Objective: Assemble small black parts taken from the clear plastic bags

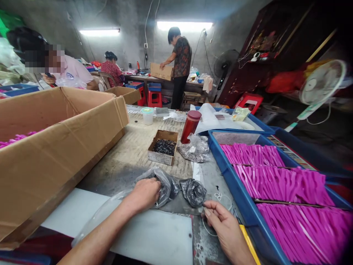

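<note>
My left hand (147, 192) reaches into the mouth of a clear plastic bag (165, 186), its fingers curled down and the tips hidden there. What they grip, if anything, does not show. To the right, my right hand (223, 224) has thumb and forefinger pinched together beside a dark plastic bag (193, 192) with a rolled-down rim. Anything between those fingertips is too small to make out. A thin white cord (205, 225) loops by this hand. Under my left forearm lies a pale board (157, 232) at the table's front edge.
A large cardboard box (63, 147) takes up the left side. Blue trays (234, 184) of magenta plastic pieces (284, 184) stand right. Ahead are a small box (161, 158) of dark metal parts, a red flask (191, 127) and a lidded tub (148, 117). Several people work behind.
</note>
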{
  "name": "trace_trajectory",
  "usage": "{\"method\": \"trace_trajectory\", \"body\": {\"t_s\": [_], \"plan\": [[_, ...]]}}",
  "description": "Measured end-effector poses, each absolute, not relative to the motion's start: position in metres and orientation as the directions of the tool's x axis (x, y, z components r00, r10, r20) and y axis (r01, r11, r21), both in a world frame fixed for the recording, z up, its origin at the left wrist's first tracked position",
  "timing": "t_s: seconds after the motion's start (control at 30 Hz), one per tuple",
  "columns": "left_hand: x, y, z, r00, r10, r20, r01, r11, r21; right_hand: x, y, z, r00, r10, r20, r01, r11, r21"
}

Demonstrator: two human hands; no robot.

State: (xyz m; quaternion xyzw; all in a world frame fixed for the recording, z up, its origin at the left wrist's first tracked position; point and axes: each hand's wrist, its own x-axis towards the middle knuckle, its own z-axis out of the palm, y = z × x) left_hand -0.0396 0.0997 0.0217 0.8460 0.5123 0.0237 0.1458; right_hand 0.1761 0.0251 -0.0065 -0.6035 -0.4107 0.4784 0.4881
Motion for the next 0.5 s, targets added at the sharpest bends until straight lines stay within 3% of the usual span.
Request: {"method": "trace_trajectory", "body": {"t_s": [0.13,0.27,0.4,0.5], "plan": [[-0.042,0.097,0.018,0.491,0.869,-0.064,0.846,-0.458,0.274,0.182,0.032,-0.011,0.188,0.976,-0.113,0.140,-0.140,-0.980],[-0.044,0.097,0.016,0.499,0.866,-0.039,0.833,-0.467,0.298,0.187,0.044,-0.011,0.157,0.988,0.004,0.409,-0.062,-0.910],[-0.044,0.095,0.020,0.483,0.876,-0.012,0.826,-0.451,0.337,0.184,0.057,-0.004,-0.003,0.993,0.118,0.737,0.082,-0.671],[-0.043,0.093,0.022,0.450,0.893,0.010,0.827,-0.421,0.373,0.178,0.065,-0.001,-0.136,0.987,0.089,0.863,0.162,-0.477]]}}
